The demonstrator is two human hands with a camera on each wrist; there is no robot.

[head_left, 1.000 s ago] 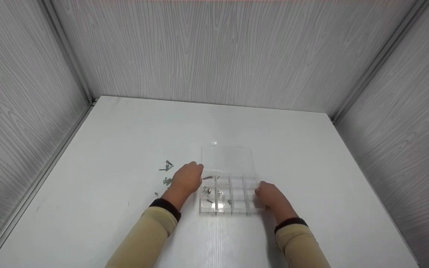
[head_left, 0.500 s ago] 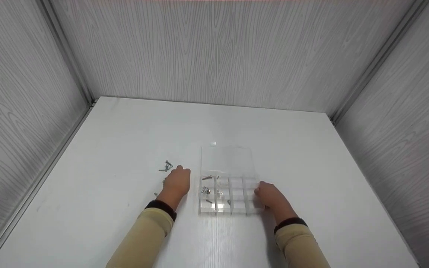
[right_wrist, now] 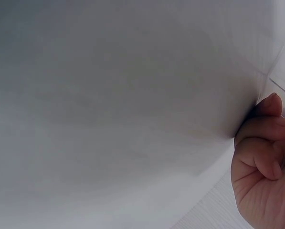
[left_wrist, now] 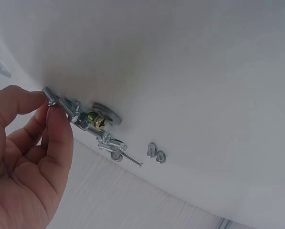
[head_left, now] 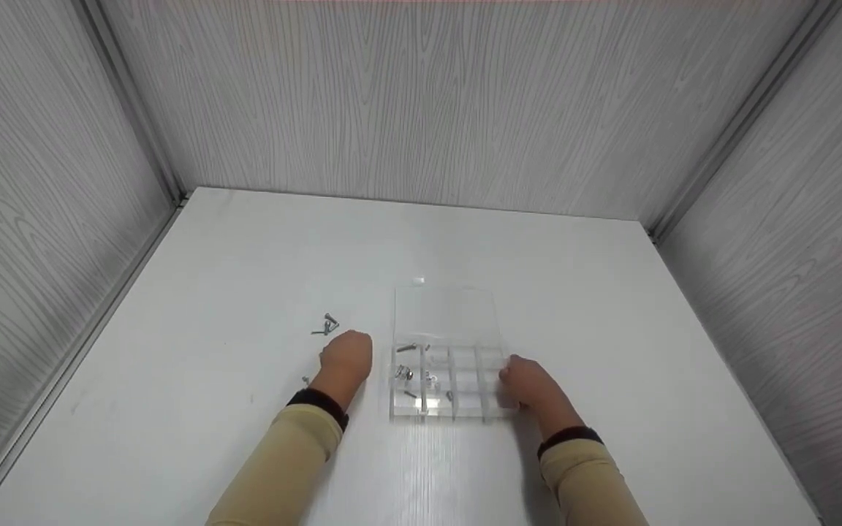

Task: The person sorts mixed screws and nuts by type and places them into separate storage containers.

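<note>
My left hand (head_left: 346, 358) is down on the white table just left of a clear compartment box (head_left: 465, 415). In the left wrist view the left hand (left_wrist: 49, 102) pinches a small silver screw (left_wrist: 61, 103) between thumb and forefinger, at the edge of a pile of loose screws (left_wrist: 106, 138). My right hand (head_left: 527, 383) holds the box's right edge with curled fingers (right_wrist: 261, 152). Several screws (head_left: 410, 374) lie in the box's left compartments. Its clear lid (head_left: 444, 314) lies open flat behind it.
A few more loose screws (head_left: 326, 326) lie on the white table (head_left: 245, 256) beyond my left hand. Grey wood-grain walls close the table in at the back and on both sides.
My left hand drew back from over the box's left compartments to the screws on the table and now pinches one. The right hand and the box stayed put.
</note>
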